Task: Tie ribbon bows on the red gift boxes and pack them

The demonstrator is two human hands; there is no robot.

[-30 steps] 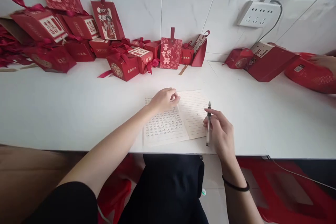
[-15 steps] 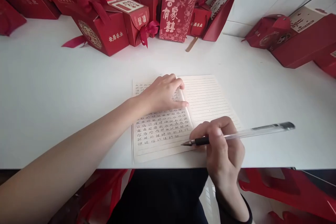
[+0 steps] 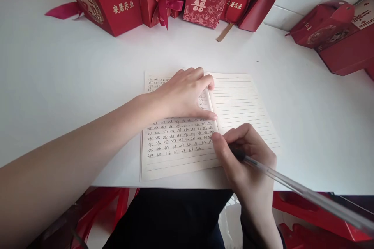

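An open lined notebook (image 3: 175,163) lies on the white table, its left page filled with rows of handwritten numbers that end at about 320. The right page carries only printed lines. Across the upper left page rests my left hand (image 3: 187,91), thumb and fingers apart, with the fingertips at the notebook's fold. My right hand (image 3: 249,159) grips a clear-barrelled pen (image 3: 292,184) with a black grip, over the lower part of the notebook near the fold. The fingers hide the pen's tip, so I cannot tell whether it touches paper.
Red gift boxes with ribbons (image 3: 117,4) line the back of the white table (image 3: 73,66). A flat red card-like box (image 3: 204,7) stands among them, and more red boxes (image 3: 336,39) are at the right. Red stools (image 3: 315,210) show below the table edge.
The pen has swung in my right hand: its back end now points down and right, and its tip has gone behind my fingers. The view has tilted down; my left hand stays on the page.
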